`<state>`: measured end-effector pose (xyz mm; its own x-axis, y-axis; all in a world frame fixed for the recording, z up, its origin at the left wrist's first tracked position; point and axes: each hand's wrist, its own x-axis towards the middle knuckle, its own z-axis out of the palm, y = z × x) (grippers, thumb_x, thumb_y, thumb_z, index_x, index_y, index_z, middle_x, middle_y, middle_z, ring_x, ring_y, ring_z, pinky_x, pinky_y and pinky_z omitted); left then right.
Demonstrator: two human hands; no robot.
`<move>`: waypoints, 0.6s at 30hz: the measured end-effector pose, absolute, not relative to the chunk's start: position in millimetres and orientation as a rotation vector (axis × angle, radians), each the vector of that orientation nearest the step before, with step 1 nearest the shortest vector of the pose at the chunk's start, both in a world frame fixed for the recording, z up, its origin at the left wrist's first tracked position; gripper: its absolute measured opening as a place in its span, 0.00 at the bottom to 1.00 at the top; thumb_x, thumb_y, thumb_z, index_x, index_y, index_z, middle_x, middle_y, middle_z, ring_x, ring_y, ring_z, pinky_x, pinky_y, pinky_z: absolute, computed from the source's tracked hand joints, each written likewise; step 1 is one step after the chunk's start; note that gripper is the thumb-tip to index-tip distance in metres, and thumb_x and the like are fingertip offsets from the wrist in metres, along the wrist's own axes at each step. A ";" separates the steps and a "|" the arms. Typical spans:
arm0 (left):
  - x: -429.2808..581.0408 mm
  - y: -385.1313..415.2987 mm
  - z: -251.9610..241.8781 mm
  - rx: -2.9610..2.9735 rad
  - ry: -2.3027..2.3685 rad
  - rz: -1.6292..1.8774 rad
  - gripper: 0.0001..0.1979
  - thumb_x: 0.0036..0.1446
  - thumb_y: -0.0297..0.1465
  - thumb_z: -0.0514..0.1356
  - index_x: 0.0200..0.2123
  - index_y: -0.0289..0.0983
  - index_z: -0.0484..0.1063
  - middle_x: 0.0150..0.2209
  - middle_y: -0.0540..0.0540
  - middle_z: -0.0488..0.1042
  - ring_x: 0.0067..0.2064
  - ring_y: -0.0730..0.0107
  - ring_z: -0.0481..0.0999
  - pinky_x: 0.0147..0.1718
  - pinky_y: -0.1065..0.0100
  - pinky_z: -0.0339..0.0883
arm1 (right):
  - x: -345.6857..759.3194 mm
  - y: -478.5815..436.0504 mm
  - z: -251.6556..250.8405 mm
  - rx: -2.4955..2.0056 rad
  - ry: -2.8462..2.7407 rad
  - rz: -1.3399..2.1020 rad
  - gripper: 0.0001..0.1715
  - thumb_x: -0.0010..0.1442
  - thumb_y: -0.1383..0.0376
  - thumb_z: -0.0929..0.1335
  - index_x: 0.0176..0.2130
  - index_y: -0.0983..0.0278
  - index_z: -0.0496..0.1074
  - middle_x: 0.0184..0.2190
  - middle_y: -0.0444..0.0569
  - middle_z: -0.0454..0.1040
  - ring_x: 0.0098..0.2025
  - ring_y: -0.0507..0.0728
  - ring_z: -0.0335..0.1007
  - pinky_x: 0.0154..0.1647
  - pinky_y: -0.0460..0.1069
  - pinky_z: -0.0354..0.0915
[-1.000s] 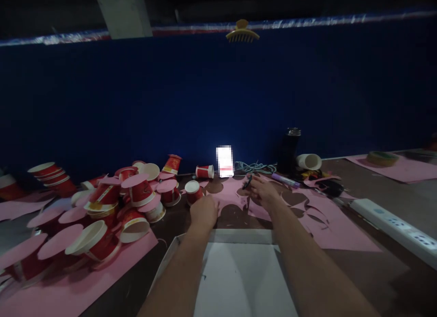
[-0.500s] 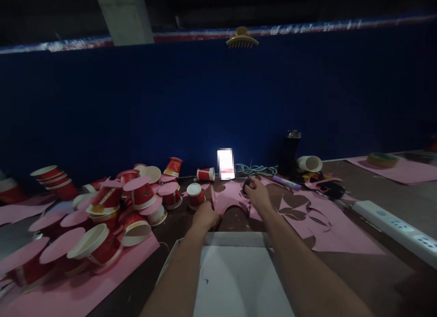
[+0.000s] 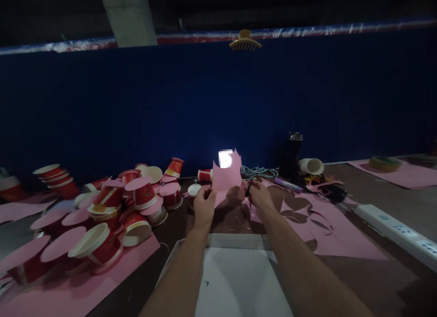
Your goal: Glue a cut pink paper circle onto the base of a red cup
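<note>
A piece of pink paper with jagged, curved edges stands raised above the brown table. My left hand pinches its left edge between thumb and fingers. At the paper's right side, my right hand is closed around dark scissors, whose blades are hard to make out. The right fingers are close to the paper's edge; whether they also grip it, I cannot tell. To the right of that hand lies a pink sheet with leaf-shaped and rounded cutouts.
Red paper cups, many topped with pink discs, crowd the left. A white box lid lies under my forearms. A lit screen stands behind the paper. Rightward are a purple marker, a black bottle and a power strip.
The pink paper has come up off the table and now partly covers the lit screen. My left hand has risen with it, while the right stays near the paper's right side with the scissors.
</note>
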<state>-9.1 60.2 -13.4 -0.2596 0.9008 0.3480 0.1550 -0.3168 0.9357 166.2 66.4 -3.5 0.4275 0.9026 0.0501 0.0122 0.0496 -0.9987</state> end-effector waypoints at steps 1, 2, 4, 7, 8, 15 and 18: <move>-9.0 59.0 -10.7 1.381 1.317 1.671 0.14 0.50 0.39 0.59 0.36 0.34 0.71 0.35 0.45 0.75 0.38 0.67 0.72 0.39 0.69 0.64 | 162.8 64.7 -1.9 -1.308 -0.846 0.910 0.27 0.46 0.52 0.71 0.42 0.64 0.69 0.28 0.46 0.75 0.20 0.48 0.64 0.16 0.42 0.56; -8.7 57.9 -8.5 1.355 1.313 1.697 0.14 0.50 0.39 0.59 0.36 0.34 0.71 0.35 0.45 0.75 0.38 0.68 0.72 0.39 0.69 0.64 | 159.0 63.0 -0.1 -1.257 -0.788 0.980 0.26 0.45 0.53 0.72 0.42 0.63 0.69 0.27 0.45 0.75 0.20 0.48 0.64 0.16 0.42 0.56; -7.6 56.8 -6.2 1.301 1.298 1.717 0.15 0.50 0.40 0.59 0.36 0.34 0.71 0.35 0.45 0.74 0.37 0.68 0.72 0.38 0.70 0.64 | 151.2 59.5 3.5 -1.143 -0.716 1.091 0.25 0.43 0.55 0.74 0.40 0.61 0.68 0.26 0.42 0.74 0.21 0.48 0.65 0.17 0.41 0.58; -4.9 58.3 -8.5 1.238 1.207 1.686 0.16 0.49 0.40 0.60 0.35 0.34 0.70 0.34 0.45 0.74 0.36 0.69 0.72 0.38 0.70 0.65 | 141.1 56.7 6.9 -0.936 -0.663 1.208 0.24 0.41 0.55 0.74 0.35 0.61 0.66 0.26 0.42 0.74 0.22 0.50 0.68 0.17 0.42 0.60; -3.9 59.1 -10.2 1.226 1.167 1.665 0.16 0.48 0.40 0.61 0.36 0.34 0.70 0.34 0.45 0.74 0.35 0.69 0.72 0.37 0.69 0.65 | 138.9 56.6 7.2 -0.872 -0.653 1.237 0.23 0.41 0.55 0.75 0.34 0.61 0.66 0.25 0.42 0.74 0.22 0.50 0.69 0.17 0.43 0.60; 1.6 56.8 -16.0 1.186 1.001 1.452 0.17 0.45 0.38 0.64 0.36 0.33 0.70 0.32 0.46 0.75 0.32 0.70 0.73 0.34 0.68 0.67 | 141.3 59.4 7.9 -0.728 -0.499 1.260 0.20 0.42 0.62 0.74 0.34 0.60 0.65 0.20 0.37 0.70 0.19 0.48 0.66 0.17 0.42 0.62; 2.9 51.8 -10.5 1.117 0.879 1.424 0.20 0.45 0.39 0.65 0.40 0.34 0.71 0.35 0.45 0.76 0.34 0.69 0.75 0.37 0.66 0.68 | 142.5 58.6 9.5 -0.730 -0.484 1.216 0.21 0.41 0.63 0.74 0.35 0.59 0.66 0.20 0.36 0.70 0.20 0.48 0.67 0.17 0.42 0.61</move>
